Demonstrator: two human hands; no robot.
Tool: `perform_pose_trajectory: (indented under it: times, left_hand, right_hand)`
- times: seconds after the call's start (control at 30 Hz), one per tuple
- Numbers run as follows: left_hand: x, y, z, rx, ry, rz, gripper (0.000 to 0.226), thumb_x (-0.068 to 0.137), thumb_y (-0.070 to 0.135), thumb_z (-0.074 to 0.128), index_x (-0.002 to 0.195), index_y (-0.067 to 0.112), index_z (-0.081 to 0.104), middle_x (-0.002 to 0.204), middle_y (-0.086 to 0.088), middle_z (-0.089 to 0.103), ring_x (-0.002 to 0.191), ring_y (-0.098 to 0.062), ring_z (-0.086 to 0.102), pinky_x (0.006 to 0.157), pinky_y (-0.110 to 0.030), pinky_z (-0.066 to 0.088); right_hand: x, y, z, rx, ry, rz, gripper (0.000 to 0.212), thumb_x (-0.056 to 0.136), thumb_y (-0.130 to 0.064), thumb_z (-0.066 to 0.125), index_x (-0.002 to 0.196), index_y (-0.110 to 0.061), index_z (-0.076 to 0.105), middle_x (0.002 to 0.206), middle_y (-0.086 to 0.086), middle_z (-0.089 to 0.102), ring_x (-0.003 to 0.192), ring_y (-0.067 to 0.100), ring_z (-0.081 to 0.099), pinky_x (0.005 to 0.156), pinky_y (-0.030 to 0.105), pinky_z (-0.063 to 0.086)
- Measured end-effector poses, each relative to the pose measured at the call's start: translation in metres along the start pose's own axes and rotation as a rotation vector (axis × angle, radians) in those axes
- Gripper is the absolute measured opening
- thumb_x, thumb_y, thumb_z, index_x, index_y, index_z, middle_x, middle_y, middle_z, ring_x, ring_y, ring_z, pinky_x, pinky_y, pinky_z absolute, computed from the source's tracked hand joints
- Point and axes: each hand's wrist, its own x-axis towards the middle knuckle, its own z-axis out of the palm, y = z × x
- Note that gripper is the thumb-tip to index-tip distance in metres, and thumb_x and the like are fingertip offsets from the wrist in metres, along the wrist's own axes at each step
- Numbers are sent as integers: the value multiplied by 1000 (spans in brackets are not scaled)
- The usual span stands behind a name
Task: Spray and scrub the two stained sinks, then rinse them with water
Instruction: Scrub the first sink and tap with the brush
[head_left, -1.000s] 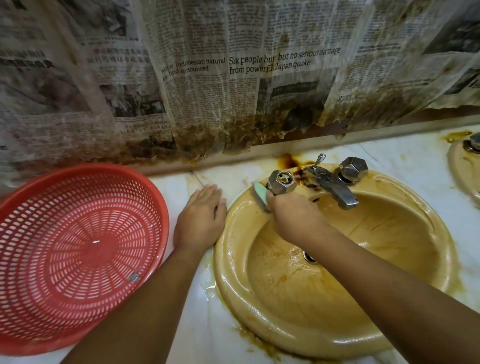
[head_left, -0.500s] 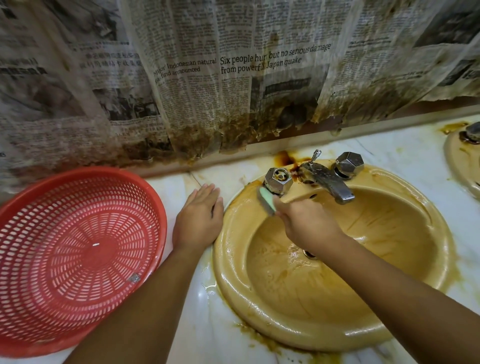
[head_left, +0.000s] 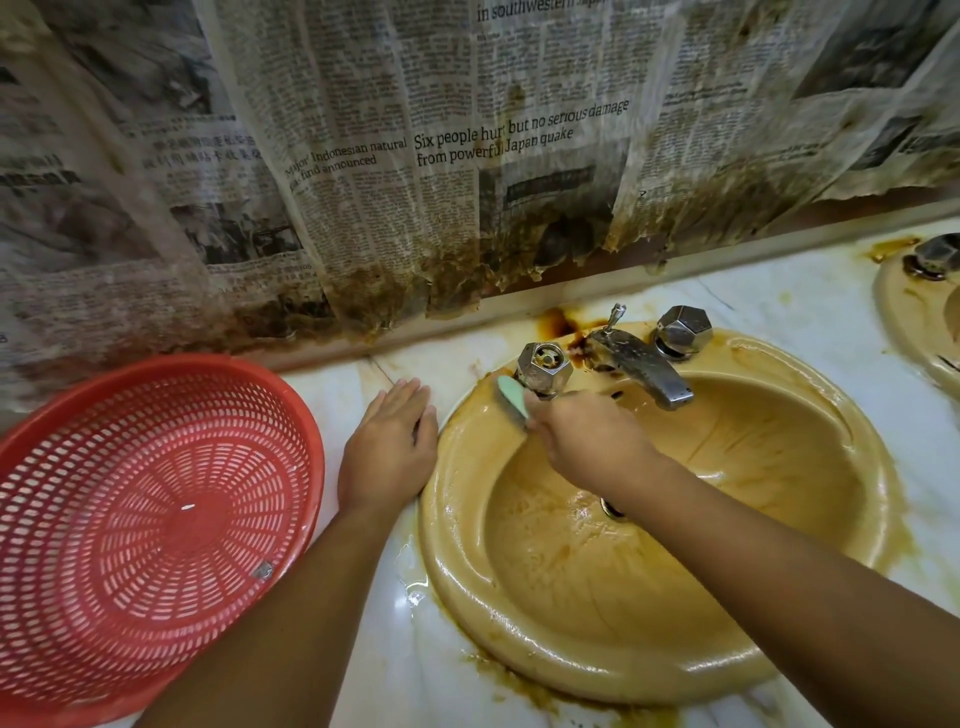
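Observation:
A yellow-brown stained sink (head_left: 779, 597) fills the middle right, wet and streaked with foam. My right hand (head_left: 587, 441) is closed around a pale green scrub brush (head_left: 511, 402), pressed on the sink's upper left rim just below the left tap knob (head_left: 543, 366). My left hand (head_left: 389, 449) lies flat, fingers apart, on the white counter beside the sink's left edge. The metal spout (head_left: 644, 371) and right knob (head_left: 683, 330) stand at the sink's back. A second stained sink (head_left: 919, 322) shows partly at the far right edge.
A red plastic basket (head_left: 140, 519) rests tilted on the counter at the left, close to my left forearm. Stained newspaper (head_left: 467, 182) covers the wall behind. Brown grime runs along the counter (head_left: 779, 301) around the sink.
My right hand with the brush has shifted slightly down and left along the rim below the left knob. My left hand has stayed flat on the counter.

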Motion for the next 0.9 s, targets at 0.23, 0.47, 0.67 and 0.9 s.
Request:
perform_pose_trajectory:
  times: [0.23, 0.47, 0.67, 0.9]
  left_hand:
    - [1, 1, 0, 19, -5, 6, 43, 106, 34, 44, 146, 25, 57, 157, 9, 46, 150, -7, 31, 122, -19, 10]
    - [1, 0, 1, 39, -27, -25, 44, 107, 38, 40, 148, 29, 55, 159, 12, 43, 151, -8, 29, 124, -24, 15]
    - [1, 1, 1, 42, -36, -39, 45, 107, 39, 40, 148, 31, 54, 159, 14, 43, 151, -7, 29, 123, -26, 17]
    - [-2, 8, -7, 40, -81, -4, 51, 105, 49, 43, 152, 29, 49, 162, 12, 37, 154, -9, 23, 125, -29, 16]
  right_hand:
    - [-36, 22, 23, 153, 123, -147, 49, 109, -44, 36, 157, -38, 35, 93, 5, 60, 80, 29, 62, 62, 38, 47]
    - [-9, 48, -7, 164, 363, 0, 46, 108, -39, 41, 153, -32, 44, 88, 6, 64, 77, 30, 61, 52, 32, 38]
    - [5, 53, -45, -14, 206, -46, 36, 108, -39, 42, 142, -34, 53, 111, 9, 68, 103, 34, 63, 70, 37, 47]
    - [9, 55, -59, -68, 172, -85, 35, 108, -42, 42, 136, -29, 58, 111, 6, 67, 105, 30, 62, 69, 35, 42]
